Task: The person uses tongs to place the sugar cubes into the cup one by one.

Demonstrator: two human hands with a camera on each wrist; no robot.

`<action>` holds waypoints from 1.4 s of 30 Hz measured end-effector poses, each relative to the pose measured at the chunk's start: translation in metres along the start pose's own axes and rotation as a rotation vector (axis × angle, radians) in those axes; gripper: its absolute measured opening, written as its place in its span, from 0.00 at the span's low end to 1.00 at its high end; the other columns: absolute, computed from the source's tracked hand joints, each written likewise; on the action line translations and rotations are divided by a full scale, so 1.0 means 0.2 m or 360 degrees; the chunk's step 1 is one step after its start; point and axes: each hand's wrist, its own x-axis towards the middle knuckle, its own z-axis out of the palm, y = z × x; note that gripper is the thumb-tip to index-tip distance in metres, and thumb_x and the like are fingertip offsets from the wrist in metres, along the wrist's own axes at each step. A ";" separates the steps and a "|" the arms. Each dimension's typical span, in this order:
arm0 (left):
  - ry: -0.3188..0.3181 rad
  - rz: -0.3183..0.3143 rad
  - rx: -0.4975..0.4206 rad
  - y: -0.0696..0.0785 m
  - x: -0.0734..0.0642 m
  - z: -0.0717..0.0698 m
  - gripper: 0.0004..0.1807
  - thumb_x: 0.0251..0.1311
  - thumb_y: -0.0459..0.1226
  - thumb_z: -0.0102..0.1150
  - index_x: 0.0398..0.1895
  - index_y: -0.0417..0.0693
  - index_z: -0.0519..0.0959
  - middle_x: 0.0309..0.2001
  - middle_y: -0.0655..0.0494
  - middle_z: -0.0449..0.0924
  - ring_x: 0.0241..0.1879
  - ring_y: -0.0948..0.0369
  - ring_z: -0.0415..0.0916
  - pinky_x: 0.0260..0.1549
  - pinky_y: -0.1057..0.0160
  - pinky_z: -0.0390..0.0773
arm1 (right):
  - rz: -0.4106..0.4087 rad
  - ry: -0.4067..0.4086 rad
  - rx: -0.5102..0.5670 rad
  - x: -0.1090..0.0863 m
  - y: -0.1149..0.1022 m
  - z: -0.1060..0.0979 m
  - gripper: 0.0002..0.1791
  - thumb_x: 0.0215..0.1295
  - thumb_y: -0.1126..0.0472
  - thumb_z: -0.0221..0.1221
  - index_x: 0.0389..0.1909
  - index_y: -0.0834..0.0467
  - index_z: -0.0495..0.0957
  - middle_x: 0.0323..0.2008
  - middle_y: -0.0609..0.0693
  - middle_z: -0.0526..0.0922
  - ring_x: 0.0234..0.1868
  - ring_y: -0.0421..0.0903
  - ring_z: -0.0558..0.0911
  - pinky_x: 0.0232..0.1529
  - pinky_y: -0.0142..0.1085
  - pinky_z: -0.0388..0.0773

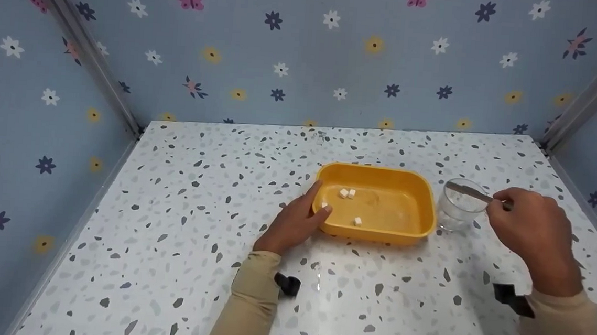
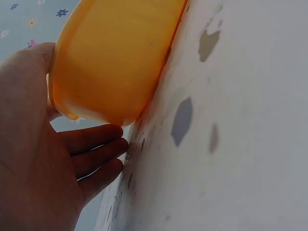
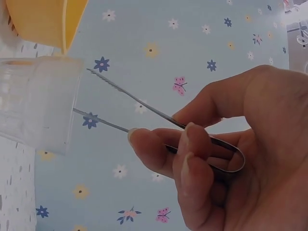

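Observation:
A yellow plastic tray (image 1: 378,235) stands on the table with several small white cubes (image 1: 358,221) in it. At its left end my left hand (image 1: 296,221) holds the wall, thumb over the rim and fingers on the outside. The left wrist view shows the tray's outer wall (image 2: 110,62) beside the spread fingers (image 2: 98,156). My right hand (image 1: 531,226) pinches metal tongs (image 1: 473,192) over the mouth of a clear glass (image 1: 452,220), right of the tray. In the right wrist view the tongs' arms (image 3: 139,102) stand apart, nothing between their tips, close to the glass rim.
The table (image 1: 180,206) has a white top with grey speckles. Blue flowered panels (image 1: 306,57) enclose it at the back and both sides. Dark wrist straps (image 1: 288,285) sit on both sleeves.

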 end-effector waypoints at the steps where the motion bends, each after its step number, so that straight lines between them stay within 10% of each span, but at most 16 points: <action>1: 0.0000 -0.0001 0.0008 0.00 0.00 0.00 0.41 0.72 0.59 0.47 0.82 0.66 0.44 0.77 0.55 0.57 0.72 0.57 0.60 0.69 0.53 0.61 | -0.0002 0.0014 0.0002 0.00 0.00 0.00 0.22 0.66 0.61 0.46 0.51 0.67 0.82 0.40 0.64 0.84 0.21 0.50 0.73 0.18 0.41 0.63; 42: 0.0004 -0.0014 0.0026 -0.01 -0.02 -0.01 0.42 0.69 0.65 0.44 0.81 0.71 0.44 0.76 0.53 0.59 0.71 0.54 0.61 0.68 0.52 0.62 | -0.0415 0.0096 0.0060 0.00 -0.18 0.28 0.13 0.67 0.63 0.57 0.41 0.67 0.85 0.35 0.64 0.87 0.21 0.48 0.79 0.20 0.42 0.75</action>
